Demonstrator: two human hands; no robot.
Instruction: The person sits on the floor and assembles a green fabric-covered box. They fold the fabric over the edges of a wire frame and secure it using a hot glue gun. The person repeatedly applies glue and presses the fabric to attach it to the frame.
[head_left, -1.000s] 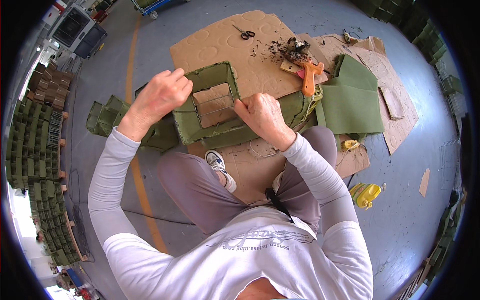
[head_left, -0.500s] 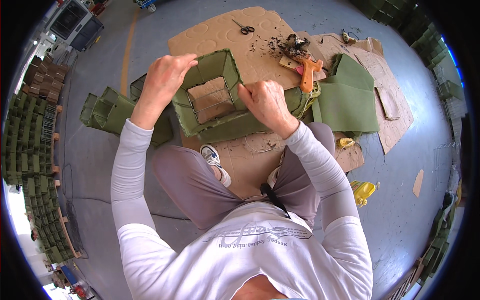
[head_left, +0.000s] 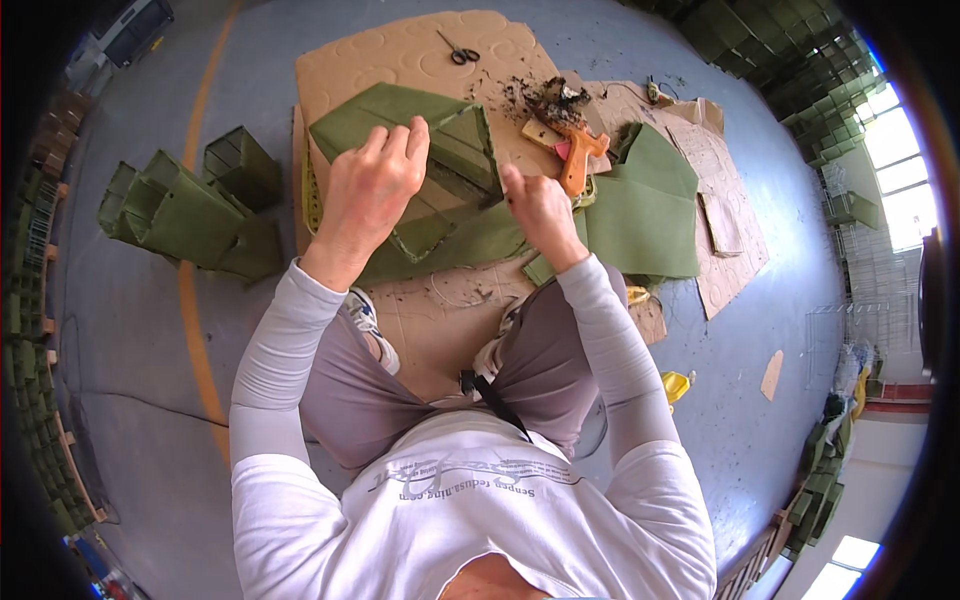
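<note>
In front of me I hold a box-shaped green fabric basket (head_left: 390, 112) with a wire frame, tilted so its open side partly faces me. My left hand (head_left: 375, 185) is closed on the near left part of its rim, hiding some of the edge. At the right edge, my right hand (head_left: 541, 213) pinches the rim between thumb and fingers. Beneath the basket, more green fabric (head_left: 400, 262) lies across the cardboard. Just beyond my right hand rests an orange glue gun (head_left: 577, 176) with a pink trigger, dark scraps around its front end.
Black scissors (head_left: 461, 54) lie on the cardboard sheet (head_left: 400, 55). A folded green fabric piece (head_left: 645, 225) spreads out on the right. Several green baskets (head_left: 185, 215) stand on the floor to the left. A yellow container (head_left: 677, 386) is beside my right knee. Stacked green baskets (head_left: 790, 85) line the far right.
The basket has turned and tipped, so its outer side now shows and its inside is mostly hidden. Both hands remain on its rim. The view has shifted to the right.
</note>
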